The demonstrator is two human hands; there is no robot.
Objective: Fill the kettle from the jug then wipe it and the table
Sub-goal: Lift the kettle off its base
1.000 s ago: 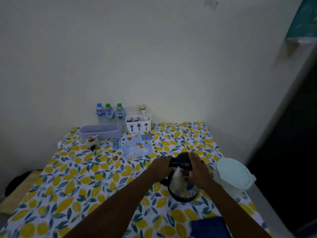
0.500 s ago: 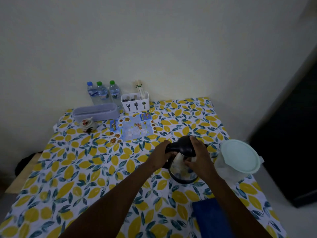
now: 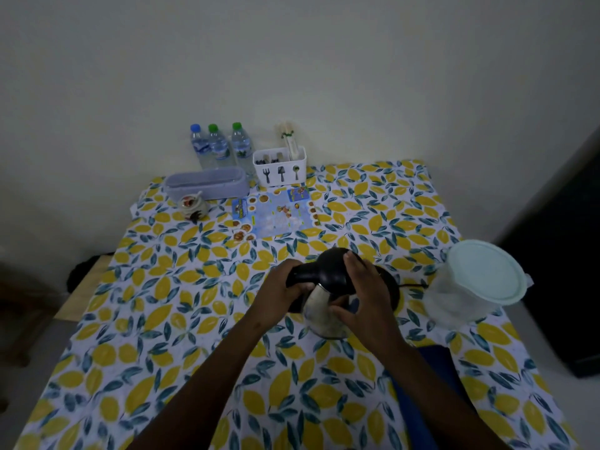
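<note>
The kettle (image 3: 324, 306) sits near the middle-right of the surface (image 3: 162, 319), tilted toward the camera, its black lid (image 3: 331, 271) on top. The left hand (image 3: 279, 287) has its grip clenched around the handle (image 3: 297, 277); the right hand (image 3: 363, 297) is grasping the lid and body. Just behind lies the black base (image 3: 391, 287). The jug (image 3: 470, 287), lid on, stands to the right, apart from the kettle. A blue cloth (image 3: 435, 384) lies near the front edge, partly under the right forearm.
</note>
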